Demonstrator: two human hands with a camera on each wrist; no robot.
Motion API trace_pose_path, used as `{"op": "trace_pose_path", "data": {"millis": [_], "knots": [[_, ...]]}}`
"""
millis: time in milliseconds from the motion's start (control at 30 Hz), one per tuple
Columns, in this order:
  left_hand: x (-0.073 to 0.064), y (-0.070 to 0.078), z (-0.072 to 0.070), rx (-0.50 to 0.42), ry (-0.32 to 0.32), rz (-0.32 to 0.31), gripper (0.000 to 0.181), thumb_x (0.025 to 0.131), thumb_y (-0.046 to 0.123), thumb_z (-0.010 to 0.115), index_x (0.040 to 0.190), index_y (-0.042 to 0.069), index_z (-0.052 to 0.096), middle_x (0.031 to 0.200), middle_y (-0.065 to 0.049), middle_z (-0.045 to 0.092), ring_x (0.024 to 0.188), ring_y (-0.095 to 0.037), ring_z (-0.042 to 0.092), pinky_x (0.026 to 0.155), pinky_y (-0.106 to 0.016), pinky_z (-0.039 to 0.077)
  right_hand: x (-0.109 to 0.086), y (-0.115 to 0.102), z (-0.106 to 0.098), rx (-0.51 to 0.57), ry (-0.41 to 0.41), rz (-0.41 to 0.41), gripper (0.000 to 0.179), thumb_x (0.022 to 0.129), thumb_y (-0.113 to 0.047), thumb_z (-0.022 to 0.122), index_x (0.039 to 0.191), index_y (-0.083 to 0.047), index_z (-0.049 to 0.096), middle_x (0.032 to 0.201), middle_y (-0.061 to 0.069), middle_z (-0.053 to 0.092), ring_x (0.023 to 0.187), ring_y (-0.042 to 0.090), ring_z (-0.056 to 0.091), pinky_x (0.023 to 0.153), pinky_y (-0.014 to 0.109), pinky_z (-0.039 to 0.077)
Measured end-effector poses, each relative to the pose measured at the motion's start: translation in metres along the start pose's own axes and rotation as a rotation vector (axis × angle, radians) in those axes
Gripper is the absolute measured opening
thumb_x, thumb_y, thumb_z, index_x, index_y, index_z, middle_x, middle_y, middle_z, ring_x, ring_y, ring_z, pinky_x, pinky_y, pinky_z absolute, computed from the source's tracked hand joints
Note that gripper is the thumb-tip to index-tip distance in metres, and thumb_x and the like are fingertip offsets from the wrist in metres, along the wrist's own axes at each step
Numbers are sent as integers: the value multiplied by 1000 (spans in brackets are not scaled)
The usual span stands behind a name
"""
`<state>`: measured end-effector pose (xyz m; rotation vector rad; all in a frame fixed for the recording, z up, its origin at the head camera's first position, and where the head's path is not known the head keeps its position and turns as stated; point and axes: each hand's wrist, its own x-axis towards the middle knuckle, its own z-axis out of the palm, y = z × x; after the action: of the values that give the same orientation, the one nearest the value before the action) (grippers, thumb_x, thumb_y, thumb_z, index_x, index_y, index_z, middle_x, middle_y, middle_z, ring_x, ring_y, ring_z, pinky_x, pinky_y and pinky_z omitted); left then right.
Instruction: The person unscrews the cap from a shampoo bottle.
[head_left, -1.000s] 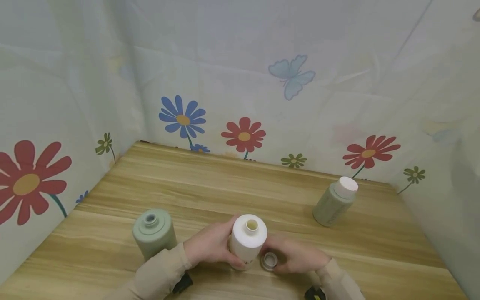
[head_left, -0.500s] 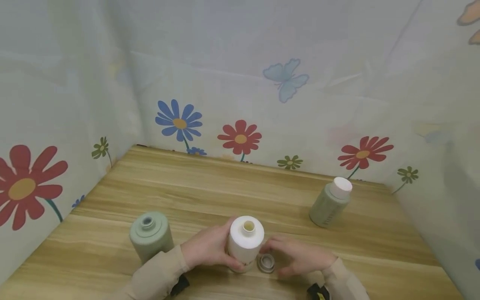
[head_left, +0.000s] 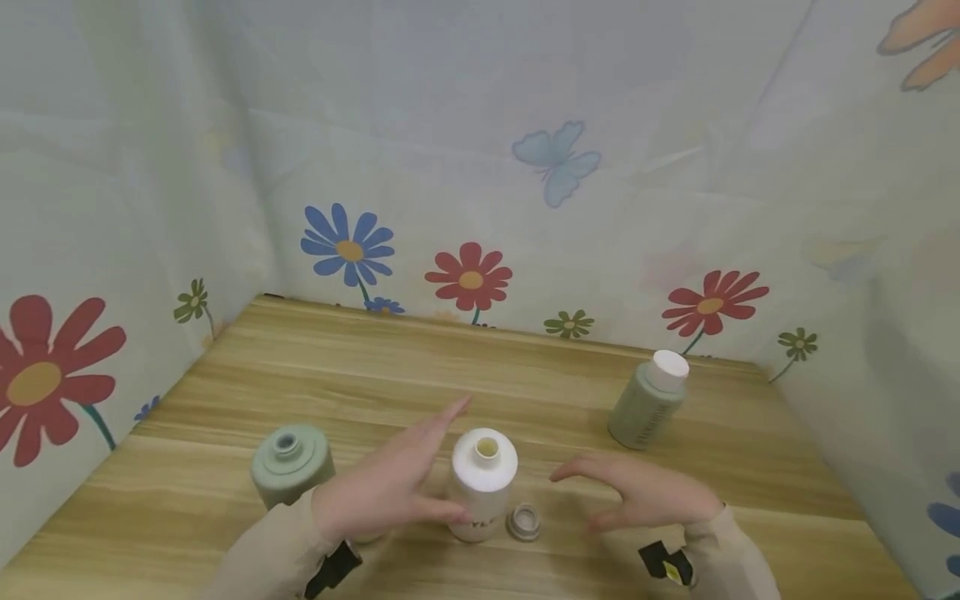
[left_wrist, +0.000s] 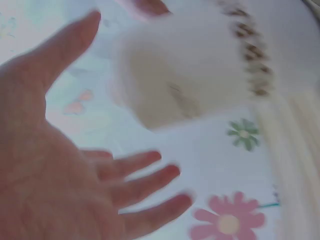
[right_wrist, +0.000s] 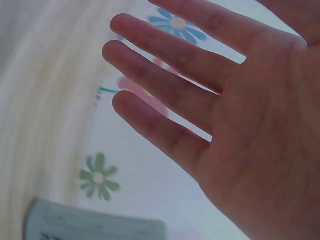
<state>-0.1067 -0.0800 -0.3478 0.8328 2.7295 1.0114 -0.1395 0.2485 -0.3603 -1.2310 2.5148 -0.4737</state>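
A white bottle [head_left: 483,479] stands upright and uncapped on the wooden table, its round neck showing. To its left, my left hand [head_left: 393,483] has its fingers spread and thumb apart; in the left wrist view the palm is turned to the blurred bottle [left_wrist: 190,65] with a gap between. A small round cap [head_left: 524,522] lies on the table just right of the bottle's base. My right hand [head_left: 645,492] hovers to the right of the cap, fingers extended, holding nothing; the right wrist view shows its straight fingers [right_wrist: 165,95].
A green bottle [head_left: 291,467] without a cap stands at the left, partly behind the left forearm. Another green bottle [head_left: 645,408] with a white cap [head_left: 669,369] stands at the back right. Flower-printed cloth [head_left: 420,125] encloses the wooden table [head_left: 360,367].
My left hand has let go of the white bottle and moved off to its left. My right hand has drawn away rightward from the cap, which stays beside the bottle.
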Motion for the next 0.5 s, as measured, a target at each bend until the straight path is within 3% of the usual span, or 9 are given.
{"op": "trace_pose_path", "data": {"millis": [100,267,433,500], "knots": [[-7,16,1,46,68,34,107,77,44,79,156,17,12,159,-9,30,143,-31,34,115,-54,30,-10,-3,-8,-20,46,31,50,90,-38,67,135,-22,52,135,-3,58,123,21,55,99,37,48],[-2,49,19,180,145,202,99,80,46,75,152,7,21,156,-10,34,146,-28,29,119,-48,25,-24,-4,-21,-36,176,63,45,91,-37,65,132,-22,54,130,-7,60,120,18,57,97,38,49],[11,77,52,298,116,406,97,83,51,70,152,6,19,158,-8,31,148,-25,26,119,-44,27,-33,1,-33,-94,453,107,36,89,-17,70,123,-12,61,119,-3,67,108,16,63,90,36,53],[19,85,67,316,88,440,98,84,53,68,153,5,17,158,-8,30,148,-23,26,118,-43,29,-35,3,-39,-127,570,173,33,88,-13,70,120,-10,63,116,0,69,105,17,63,89,37,53]]}}
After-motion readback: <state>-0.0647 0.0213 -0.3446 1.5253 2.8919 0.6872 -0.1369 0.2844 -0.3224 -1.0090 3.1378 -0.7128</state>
